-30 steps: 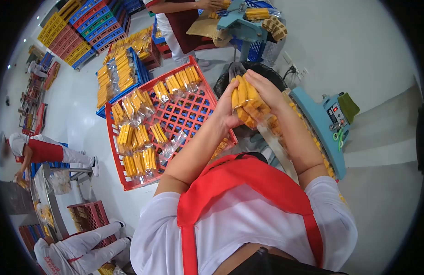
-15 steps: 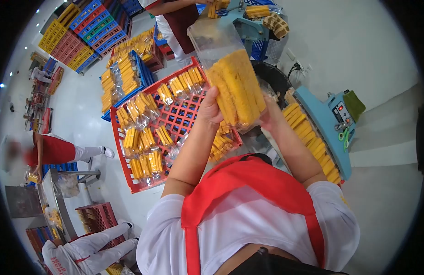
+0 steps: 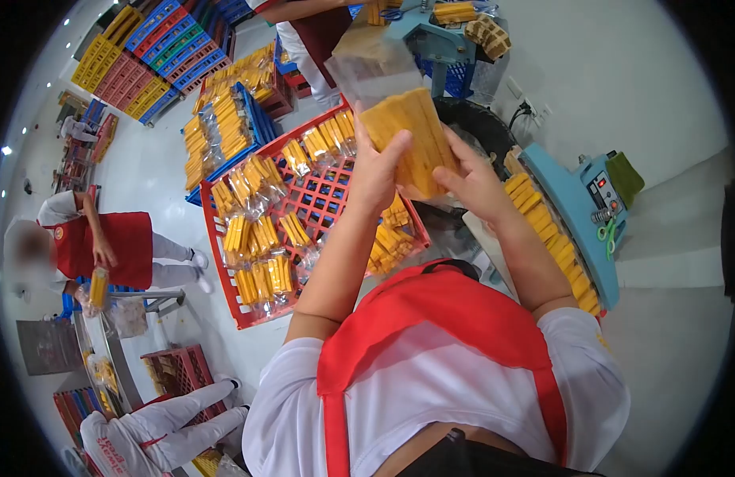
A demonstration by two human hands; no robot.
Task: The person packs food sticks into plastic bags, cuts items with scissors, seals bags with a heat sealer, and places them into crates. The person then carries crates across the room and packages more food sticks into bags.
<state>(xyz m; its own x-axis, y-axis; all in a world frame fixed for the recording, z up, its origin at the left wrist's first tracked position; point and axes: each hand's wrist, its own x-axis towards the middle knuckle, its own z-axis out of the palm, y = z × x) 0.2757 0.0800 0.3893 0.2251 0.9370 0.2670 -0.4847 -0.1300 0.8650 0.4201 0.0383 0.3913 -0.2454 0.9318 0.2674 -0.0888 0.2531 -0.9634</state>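
In front of my chest I hold a clear plastic bag of yellow bread sticks, its unfilled top end pointing away from me. My left hand grips the bag's left side, thumb lying across the front. On the opposite side my right hand is closed around the lower right edge, thumb also in front. Beneath the bag, a red plastic crate carries several bagged portions of the same sticks. Near my right forearm, a row of unbagged sticks lies along a blue sealing machine.
Green-handled scissors and a green cloth rest on the machine. A black bin stands behind my right hand. Blue crates with more bags are at the left. One co-worker in a red apron stands at a table; others work nearby.
The bag has tipped so its front face shows flatter, and both thumbs have come onto its front. The co-worker at the left has turned and raised a bag.
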